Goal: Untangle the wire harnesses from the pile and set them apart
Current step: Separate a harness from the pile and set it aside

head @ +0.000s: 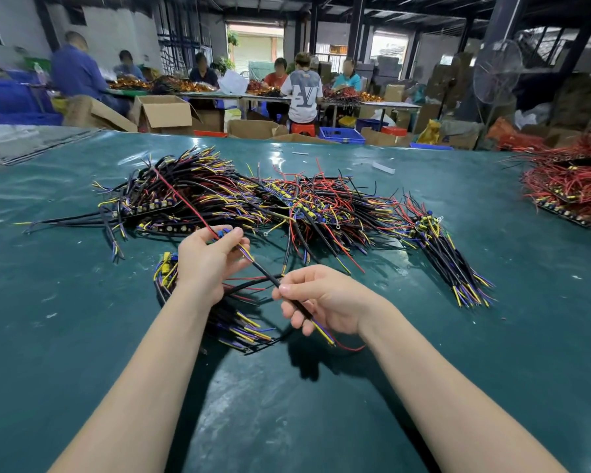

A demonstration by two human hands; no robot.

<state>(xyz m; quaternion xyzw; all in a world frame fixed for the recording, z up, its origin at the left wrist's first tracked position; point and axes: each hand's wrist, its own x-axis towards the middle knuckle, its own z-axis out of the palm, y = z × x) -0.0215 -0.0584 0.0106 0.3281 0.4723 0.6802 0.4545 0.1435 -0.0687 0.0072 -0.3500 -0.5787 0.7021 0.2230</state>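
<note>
Two hands working near tabletop's [82, 319] front middle. Right hand [325, 302] pinching black-sleeved harness [264, 270] near its lower end, fingers curling round it. Left hand [207, 264] gripping same harness's upper end, holding it over small bundle [243, 327]. Tangled pile [253, 199] lying beyond, mid-tabletop. Red-wire heap [574, 186] sitting at far right edge.
</note>
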